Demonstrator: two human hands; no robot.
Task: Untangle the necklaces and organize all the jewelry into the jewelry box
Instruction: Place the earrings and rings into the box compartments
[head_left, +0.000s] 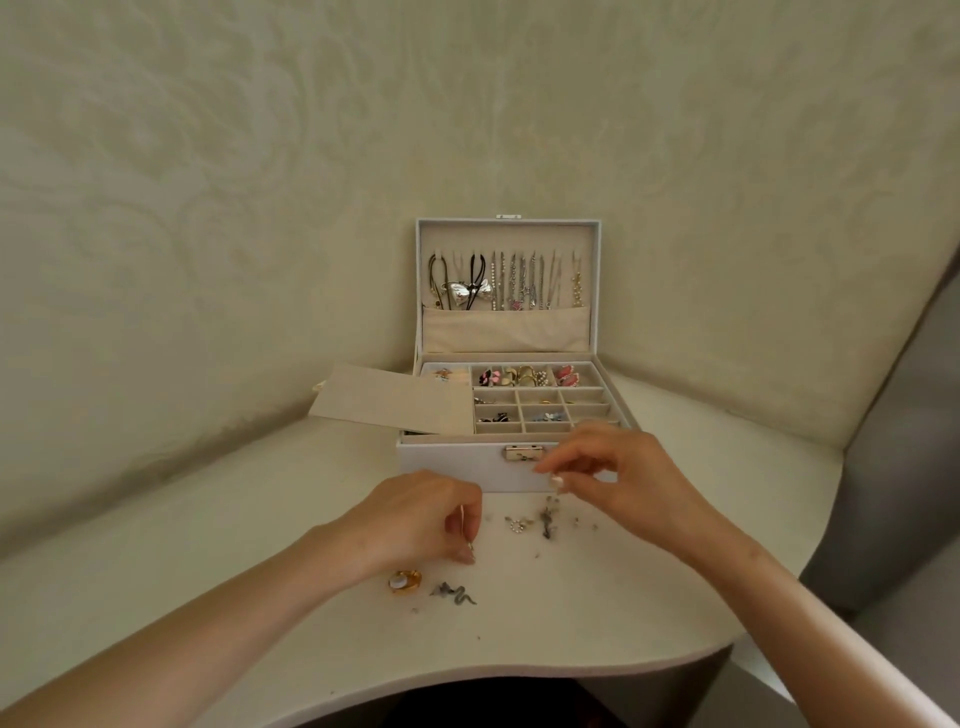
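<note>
A gold ring (404, 580) and a grey twisted piece (453, 595) lay nearest on the bench (519, 649), my left grip (415, 519) pinched a thin piece (466, 527) just beyond, my right grip (618, 473) was narrowed on I could not tell what, before the open jewelry box (457, 470), necklaces (519, 283) hung in its lid

Figure: setting. Behind the table we see a wall (270, 156) covered in cream wallpaper with a faint, tone-on-tone damask pattern of large scrolls. The table (197, 525) has a matte off-white top. Its near edge curves inward in a shallow arc, and the space beneath that edge (493, 701) is dark. At the right margin we note a grey surface (898, 467), slanted in this wide-angle view, which we cannot identify. Illumination is soft and even, and shadows are faint.
</note>
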